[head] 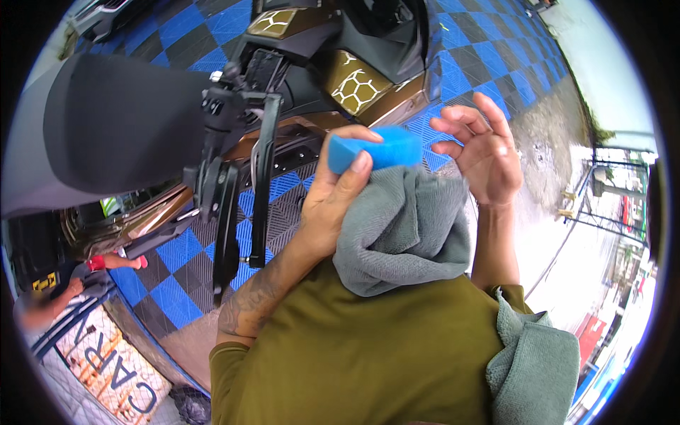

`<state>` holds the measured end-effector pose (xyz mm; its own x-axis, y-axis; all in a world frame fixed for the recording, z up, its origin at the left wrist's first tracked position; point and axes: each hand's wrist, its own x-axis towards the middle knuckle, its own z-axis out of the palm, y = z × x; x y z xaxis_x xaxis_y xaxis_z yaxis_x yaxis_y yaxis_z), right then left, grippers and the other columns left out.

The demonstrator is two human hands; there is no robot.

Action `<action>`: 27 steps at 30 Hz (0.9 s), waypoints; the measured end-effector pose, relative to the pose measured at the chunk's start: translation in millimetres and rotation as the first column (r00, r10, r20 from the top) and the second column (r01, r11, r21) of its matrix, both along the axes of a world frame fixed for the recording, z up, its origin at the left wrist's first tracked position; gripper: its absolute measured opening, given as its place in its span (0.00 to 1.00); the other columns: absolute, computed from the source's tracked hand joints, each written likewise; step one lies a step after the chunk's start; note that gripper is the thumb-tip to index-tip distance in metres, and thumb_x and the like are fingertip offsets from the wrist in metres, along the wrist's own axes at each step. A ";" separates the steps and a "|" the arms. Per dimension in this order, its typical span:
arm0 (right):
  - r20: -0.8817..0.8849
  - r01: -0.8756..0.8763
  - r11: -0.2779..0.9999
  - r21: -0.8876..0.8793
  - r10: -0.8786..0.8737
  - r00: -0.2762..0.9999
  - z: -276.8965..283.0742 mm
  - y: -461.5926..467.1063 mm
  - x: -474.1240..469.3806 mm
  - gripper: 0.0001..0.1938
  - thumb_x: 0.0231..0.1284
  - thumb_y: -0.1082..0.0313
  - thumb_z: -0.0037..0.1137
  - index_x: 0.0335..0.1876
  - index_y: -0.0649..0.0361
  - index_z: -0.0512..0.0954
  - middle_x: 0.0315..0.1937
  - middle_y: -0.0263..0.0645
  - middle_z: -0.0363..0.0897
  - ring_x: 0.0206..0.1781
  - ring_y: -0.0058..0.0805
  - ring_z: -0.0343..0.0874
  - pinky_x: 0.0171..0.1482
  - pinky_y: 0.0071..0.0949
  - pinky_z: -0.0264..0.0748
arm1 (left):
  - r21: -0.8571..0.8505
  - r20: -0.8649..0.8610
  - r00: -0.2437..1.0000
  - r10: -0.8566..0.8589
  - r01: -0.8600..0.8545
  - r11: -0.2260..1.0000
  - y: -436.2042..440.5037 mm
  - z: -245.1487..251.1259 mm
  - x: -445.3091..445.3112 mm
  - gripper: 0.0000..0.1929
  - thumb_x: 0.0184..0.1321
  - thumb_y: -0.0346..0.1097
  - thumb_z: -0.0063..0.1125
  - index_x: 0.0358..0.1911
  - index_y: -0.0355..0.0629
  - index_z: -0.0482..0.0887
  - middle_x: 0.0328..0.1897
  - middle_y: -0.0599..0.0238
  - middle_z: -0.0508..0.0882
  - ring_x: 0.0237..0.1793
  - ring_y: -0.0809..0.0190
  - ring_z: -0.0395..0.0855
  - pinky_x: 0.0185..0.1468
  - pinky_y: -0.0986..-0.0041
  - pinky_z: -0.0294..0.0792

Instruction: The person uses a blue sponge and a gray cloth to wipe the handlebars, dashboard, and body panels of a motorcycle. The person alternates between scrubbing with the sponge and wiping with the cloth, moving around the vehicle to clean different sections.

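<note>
My left hand [332,199] grips a blue foam sponge [393,146], its thumb and fingers wrapped around one end. A bunched grey microfiber cloth [406,234] hangs in front of my shirt, against that hand and just below the sponge. I cannot tell whether it is also pinched there. My right hand [486,151] is raised to the right of the sponge, empty, fingers apart and curled a little, palm in view. Beyond both hands stands a scooter with a black seat [133,122] and brown body panels [358,85] bearing a white honeycomb pattern.
Blue and black interlocking floor tiles [175,255] lie under the scooter. Black bar-like parts [260,175] stick out towards my left arm. A second grey cloth [536,366] hangs by my right side. At the lower left are another person [58,297] and a sign [114,366] bearing writing.
</note>
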<state>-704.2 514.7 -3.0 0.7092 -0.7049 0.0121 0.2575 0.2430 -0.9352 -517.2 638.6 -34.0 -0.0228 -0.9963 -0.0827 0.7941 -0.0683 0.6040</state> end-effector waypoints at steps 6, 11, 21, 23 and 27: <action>-0.408 0.242 0.938 0.248 -0.125 0.904 3.8 35.7 -43.8 0.31 0.52 0.60 0.71 0.61 0.67 0.76 0.60 0.44 0.78 0.62 0.34 0.77 0.66 0.34 0.71 | -0.422 0.424 0.842 0.333 -0.142 0.895 -20.3 -0.8 -22.1 0.17 0.71 0.36 0.53 0.58 0.43 0.65 0.57 0.55 0.74 0.56 0.62 0.75 0.61 0.67 0.68; -0.141 0.193 0.966 0.174 -0.170 0.975 -0.3 -2.1 -74.9 0.17 0.50 0.63 0.69 0.39 0.68 0.76 0.32 0.40 0.81 0.35 0.25 0.79 0.39 0.25 0.75 | -0.307 -0.172 0.945 0.277 -0.319 0.897 -25.4 -4.2 -10.4 0.14 0.67 0.39 0.53 0.48 0.39 0.69 0.61 0.40 0.73 0.64 0.45 0.73 0.65 0.48 0.66; -0.097 0.302 0.937 -0.175 -0.322 0.942 28.5 -60.4 -73.4 0.29 0.48 0.47 0.73 0.46 0.64 0.77 0.21 0.26 0.69 0.27 0.14 0.68 0.32 0.20 0.63 | -0.060 0.582 0.811 -0.057 0.114 0.992 -78.1 8.4 -51.8 0.23 0.59 0.34 0.62 0.56 0.31 0.77 0.61 0.55 0.79 0.60 0.62 0.75 0.65 0.67 0.67; -0.001 0.261 0.965 -0.019 -0.261 0.965 28.4 -87.3 -96.6 0.34 0.47 0.45 0.74 0.52 0.66 0.77 0.23 0.27 0.73 0.28 0.14 0.71 0.32 0.19 0.66 | -0.052 0.564 0.823 -0.069 0.119 0.992 -89.6 7.4 -59.6 0.23 0.57 0.31 0.65 0.56 0.31 0.79 0.55 0.58 0.83 0.54 0.66 0.80 0.60 0.69 0.71; -0.389 -0.128 0.987 -0.100 0.079 0.918 10.5 -134.3 -148.8 0.34 0.45 0.45 0.76 0.49 0.67 0.80 0.22 0.27 0.77 0.26 0.14 0.72 0.28 0.19 0.64 | -0.437 0.499 0.852 0.157 0.092 0.895 -136.7 -4.2 -62.9 0.20 0.59 0.40 0.64 0.50 0.31 0.85 0.50 0.53 0.86 0.54 0.59 0.82 0.59 0.66 0.73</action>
